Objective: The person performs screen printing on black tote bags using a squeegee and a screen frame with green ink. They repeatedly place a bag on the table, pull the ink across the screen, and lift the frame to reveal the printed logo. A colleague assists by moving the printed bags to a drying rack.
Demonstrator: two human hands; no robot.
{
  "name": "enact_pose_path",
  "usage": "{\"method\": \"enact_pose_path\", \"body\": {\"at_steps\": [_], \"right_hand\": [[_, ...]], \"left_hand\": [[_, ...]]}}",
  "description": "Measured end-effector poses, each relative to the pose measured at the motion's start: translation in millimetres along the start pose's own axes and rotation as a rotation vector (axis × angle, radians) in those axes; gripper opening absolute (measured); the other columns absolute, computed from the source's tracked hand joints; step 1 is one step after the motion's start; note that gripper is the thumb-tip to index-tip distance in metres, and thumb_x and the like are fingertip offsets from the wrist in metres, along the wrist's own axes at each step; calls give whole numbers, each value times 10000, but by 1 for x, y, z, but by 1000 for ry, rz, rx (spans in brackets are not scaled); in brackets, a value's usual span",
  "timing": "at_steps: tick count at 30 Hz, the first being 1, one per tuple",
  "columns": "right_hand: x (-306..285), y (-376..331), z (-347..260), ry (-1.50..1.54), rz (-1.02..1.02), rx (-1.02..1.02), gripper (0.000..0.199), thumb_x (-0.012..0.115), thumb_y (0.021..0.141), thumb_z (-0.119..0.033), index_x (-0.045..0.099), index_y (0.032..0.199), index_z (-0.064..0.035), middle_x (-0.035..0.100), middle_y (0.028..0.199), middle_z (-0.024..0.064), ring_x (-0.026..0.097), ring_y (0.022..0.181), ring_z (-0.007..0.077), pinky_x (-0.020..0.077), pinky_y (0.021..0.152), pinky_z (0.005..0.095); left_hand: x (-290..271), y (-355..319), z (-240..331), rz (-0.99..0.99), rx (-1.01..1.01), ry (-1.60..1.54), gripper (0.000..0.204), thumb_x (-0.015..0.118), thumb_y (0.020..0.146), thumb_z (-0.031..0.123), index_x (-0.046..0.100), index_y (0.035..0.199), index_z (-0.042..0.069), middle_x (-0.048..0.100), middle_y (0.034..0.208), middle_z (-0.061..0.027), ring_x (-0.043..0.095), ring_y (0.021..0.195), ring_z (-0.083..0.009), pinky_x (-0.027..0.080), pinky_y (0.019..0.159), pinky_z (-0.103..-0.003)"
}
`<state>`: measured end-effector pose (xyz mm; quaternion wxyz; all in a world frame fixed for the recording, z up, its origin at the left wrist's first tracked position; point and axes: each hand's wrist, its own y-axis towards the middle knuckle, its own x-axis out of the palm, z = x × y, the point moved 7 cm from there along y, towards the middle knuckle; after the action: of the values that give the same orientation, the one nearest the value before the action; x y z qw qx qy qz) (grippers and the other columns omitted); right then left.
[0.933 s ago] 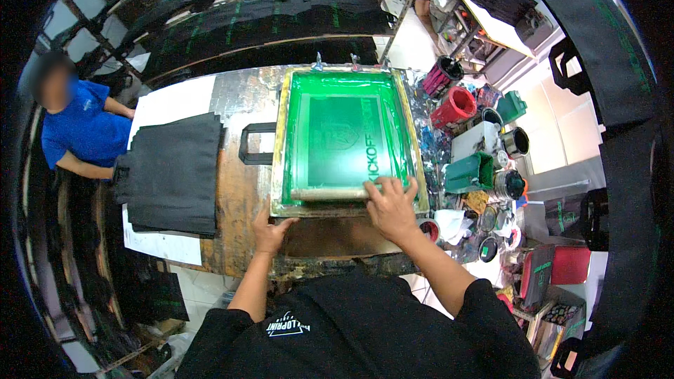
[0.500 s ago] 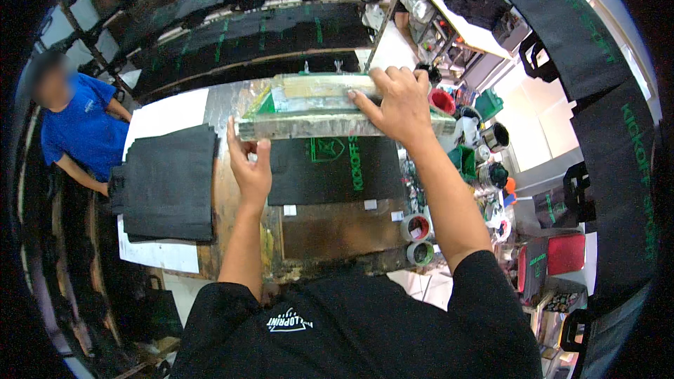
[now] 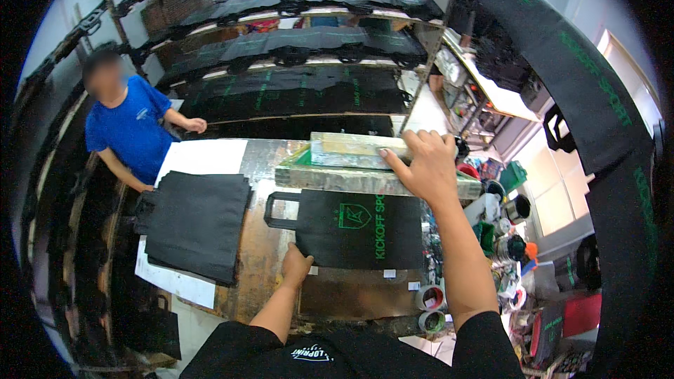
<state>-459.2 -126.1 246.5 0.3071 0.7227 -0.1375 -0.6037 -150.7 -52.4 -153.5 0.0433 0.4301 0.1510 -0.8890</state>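
A black tote bag (image 3: pixel 323 238) lies flat on the work table, with a green crest and green lettering on it and its handle loop toward the left. My left hand (image 3: pixel 297 267) pinches the bag's near left corner. Beyond the bag, a screen printing frame (image 3: pixel 379 181) is raised at its near side, its wooden edge stained. A squeegee (image 3: pixel 358 149) with a pale wooden handle rests in it. My right hand (image 3: pixel 430 165) is closed over the frame's right part, thumb against the squeegee; its fingertips are hidden.
A stack of black bags (image 3: pixel 196 224) sits on white sheets at the table's left. Paint tubs (image 3: pixel 430 298) and cans crowd the right edge. Beyond the left end stands a person in a blue shirt (image 3: pixel 133 126). Racks with printed bags (image 3: pixel 302 91) rise behind.
My left hand has left the frame and come down to the bag's near corner. The bag's handle has come into sight. The person on the left has raised a hand.
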Motion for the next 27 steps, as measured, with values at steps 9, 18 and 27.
{"method": "enact_pose_path", "body": {"at_steps": [9,18,27], "right_hand": [[1,18,1,50,87,-49,505,675,934,-577,650,844,-80,633,809,111,609,846,326,379,822,477],[-1,-3,-1,25,55,-19,507,683,929,-575,658,870,-71,650,844,113,609,892,319,366,869,480],[6,-16,-11,0,70,-63,512,682,924,-568,711,985,-60,680,908,128,622,940,320,381,889,487]], "left_hand": [[-103,66,49,319,350,-362,306,722,954,205,724,1097,-66,752,921,-270,753,818,-388,578,724,-456],[-256,81,-53,313,-30,-749,354,775,927,177,711,1188,-53,746,960,-110,686,694,-170,532,523,-295],[-327,128,-270,779,-278,-577,530,780,947,257,607,1317,-80,689,1178,-230,694,905,-294,568,748,-412]]}}
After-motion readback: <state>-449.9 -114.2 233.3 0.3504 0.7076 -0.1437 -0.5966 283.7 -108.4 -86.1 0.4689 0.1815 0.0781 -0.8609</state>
